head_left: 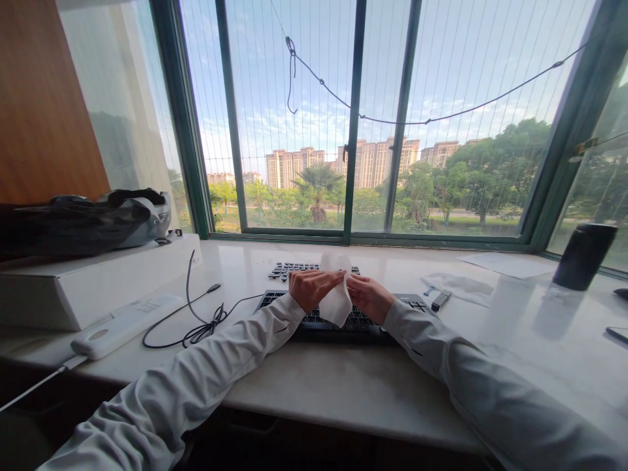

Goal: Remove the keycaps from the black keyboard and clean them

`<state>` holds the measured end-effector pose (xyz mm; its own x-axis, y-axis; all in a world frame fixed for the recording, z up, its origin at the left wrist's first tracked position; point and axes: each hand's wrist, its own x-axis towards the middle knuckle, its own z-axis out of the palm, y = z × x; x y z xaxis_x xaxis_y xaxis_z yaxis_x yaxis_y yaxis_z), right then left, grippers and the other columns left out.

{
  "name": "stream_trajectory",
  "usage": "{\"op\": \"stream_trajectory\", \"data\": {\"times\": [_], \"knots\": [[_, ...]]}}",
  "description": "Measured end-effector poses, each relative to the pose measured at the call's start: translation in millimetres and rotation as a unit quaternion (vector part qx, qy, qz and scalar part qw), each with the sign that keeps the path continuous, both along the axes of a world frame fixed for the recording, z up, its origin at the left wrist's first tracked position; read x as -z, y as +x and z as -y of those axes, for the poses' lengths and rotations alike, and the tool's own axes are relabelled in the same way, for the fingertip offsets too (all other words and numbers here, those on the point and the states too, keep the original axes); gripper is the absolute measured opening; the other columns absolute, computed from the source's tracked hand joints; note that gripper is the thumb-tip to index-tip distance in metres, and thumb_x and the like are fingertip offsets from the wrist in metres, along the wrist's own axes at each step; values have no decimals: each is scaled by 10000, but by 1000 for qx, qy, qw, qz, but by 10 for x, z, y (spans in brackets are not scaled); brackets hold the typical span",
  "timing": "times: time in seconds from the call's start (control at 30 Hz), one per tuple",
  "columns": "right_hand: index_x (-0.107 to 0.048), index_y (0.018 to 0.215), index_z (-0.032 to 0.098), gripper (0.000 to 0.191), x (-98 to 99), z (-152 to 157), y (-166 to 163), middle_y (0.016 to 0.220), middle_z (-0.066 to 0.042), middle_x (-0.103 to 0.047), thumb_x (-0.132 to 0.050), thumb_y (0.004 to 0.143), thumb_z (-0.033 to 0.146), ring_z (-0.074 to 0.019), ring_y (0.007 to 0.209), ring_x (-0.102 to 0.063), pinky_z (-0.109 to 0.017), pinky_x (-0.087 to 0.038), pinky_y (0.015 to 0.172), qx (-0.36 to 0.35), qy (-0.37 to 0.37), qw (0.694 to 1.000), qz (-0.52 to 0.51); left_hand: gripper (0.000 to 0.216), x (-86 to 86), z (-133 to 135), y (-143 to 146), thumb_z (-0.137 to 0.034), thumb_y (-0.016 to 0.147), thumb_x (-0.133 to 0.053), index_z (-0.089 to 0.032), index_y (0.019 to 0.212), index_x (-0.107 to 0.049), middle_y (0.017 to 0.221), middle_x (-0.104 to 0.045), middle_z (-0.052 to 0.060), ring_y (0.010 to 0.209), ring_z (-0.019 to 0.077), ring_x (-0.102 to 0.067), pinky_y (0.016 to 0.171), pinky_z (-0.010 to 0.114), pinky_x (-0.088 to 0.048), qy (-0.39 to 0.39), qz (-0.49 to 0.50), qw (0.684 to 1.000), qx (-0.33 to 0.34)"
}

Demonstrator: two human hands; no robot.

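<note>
A thin white wipe (335, 307) hangs between my two hands, above a black keyboard (343, 335) on the marble counter. My left hand (310, 288) is closed, its fingertips pinching the upper part of the wipe. From the other side my right hand (370, 297) grips the wipe's edge with thumb and fingers. The hands and the wipe cover much of the keyboard's middle. Just behind it, loose black keycaps (293, 269) lie in rows, partly hidden by the wipe and hands.
To the left lie a coiled black cable (209, 330), a white power strip (122, 324) and a white box (98, 288) with a dark bag on it. Rightward are a small dark object (441, 301), a clear plastic bag (464, 288), paper (507, 265) and a black cylinder (583, 257).
</note>
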<state>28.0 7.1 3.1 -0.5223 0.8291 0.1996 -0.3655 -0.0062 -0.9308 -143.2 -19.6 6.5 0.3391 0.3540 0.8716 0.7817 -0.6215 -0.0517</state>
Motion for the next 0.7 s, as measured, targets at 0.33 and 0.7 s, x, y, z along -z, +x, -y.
{"op": "stream_trajectory", "data": {"times": [0.33, 0.7], "knots": [[-721, 837, 143, 344, 75, -82, 30, 740, -47, -707, -774, 595, 381, -143, 685, -636, -242, -481, 642, 25, -9, 1000, 16, 274, -2, -8, 23, -469, 804, -569, -328, 1006, -690, 849, -732, -26, 675, 98, -665, 613, 189, -454, -28, 62, 998, -11], [-749, 791, 134, 371, 55, -246, 156, 662, -37, -694, -756, 580, 439, -107, 578, -559, -254, -430, 609, 122, 137, 972, 148, 287, 11, -54, 9, -496, 783, -576, -319, 965, -709, 863, -731, -22, 628, 94, -653, 601, 188, -452, -66, 53, 996, -30]]}}
